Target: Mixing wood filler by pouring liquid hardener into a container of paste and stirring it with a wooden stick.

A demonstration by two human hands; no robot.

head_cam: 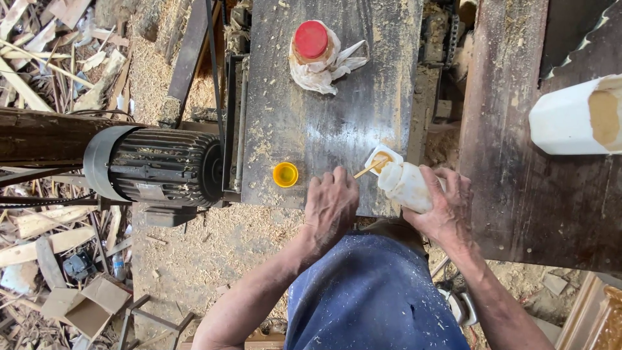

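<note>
Two hands at the near edge of a dusty steel table point(337, 116). Right hand point(444, 207) wraps a white bottle point(408, 186), tipped, mouth over a small white cup point(383, 160). Left hand point(330, 204) holds a thin stick point(367, 170) whose tip sits in the cup.

Risks, as judged: cup stands close to the table edge, so a nudge from the stick could tip it off; too steep a tilt could overfill it. Sawdust may drop in.

Fingers: right curled fully round the bottle, firm hold. Left bent close, pinching the stick; grip itself hidden under the knuckles. Yellow cap point(285, 174) lies just left, apart.
</note>
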